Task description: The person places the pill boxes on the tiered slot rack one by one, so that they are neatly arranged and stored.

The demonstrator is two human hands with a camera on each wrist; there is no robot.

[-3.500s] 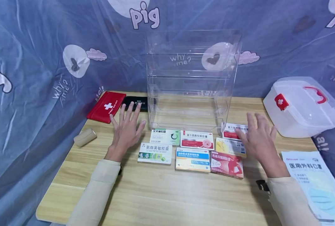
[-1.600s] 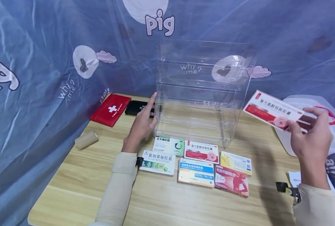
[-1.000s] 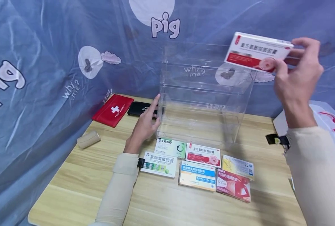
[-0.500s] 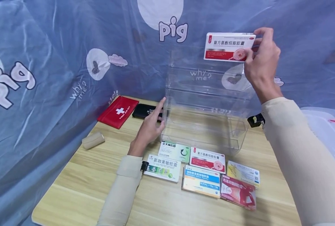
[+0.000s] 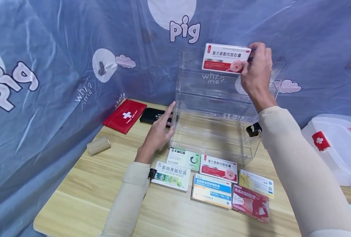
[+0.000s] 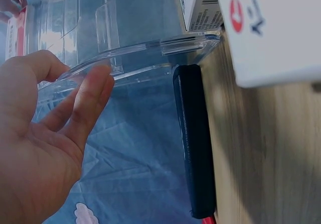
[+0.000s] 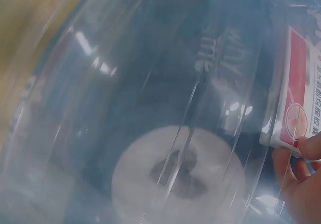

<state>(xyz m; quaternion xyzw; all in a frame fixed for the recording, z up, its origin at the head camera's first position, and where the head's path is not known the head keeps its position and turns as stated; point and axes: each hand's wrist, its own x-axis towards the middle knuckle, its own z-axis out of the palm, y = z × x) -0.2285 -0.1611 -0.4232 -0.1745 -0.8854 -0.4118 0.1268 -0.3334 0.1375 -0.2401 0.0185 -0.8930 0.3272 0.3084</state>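
A clear plastic tiered rack [image 5: 211, 131] stands at the back of the table. My right hand [image 5: 258, 72] pinches the right end of a white-and-red medicine box [image 5: 226, 58], upright with its printed front facing me, at the rack's top tier. In the right wrist view the same box [image 7: 296, 93] shows through the clear plastic. My left hand [image 5: 156, 133] holds the rack's left side edge; in the left wrist view, its fingers [image 6: 90, 98] lie on both sides of the clear panel. Before the rack lie several medicine boxes, among them a matching white-and-red one [image 5: 218, 168].
A red first aid pouch [image 5: 125, 116] and a black case [image 5: 154, 117] lie left of the rack, with a cardboard tube [image 5: 98, 145] nearer me. A white lidded first aid box [image 5: 335, 148] stands at the right. A patterned blue cloth [image 5: 60, 82] hangs behind.
My right hand has lifted the white-and-red medicine box from the table's right side, raised it, then brought it left and down to the rack's top. My left hand has moved to the rack's left side.
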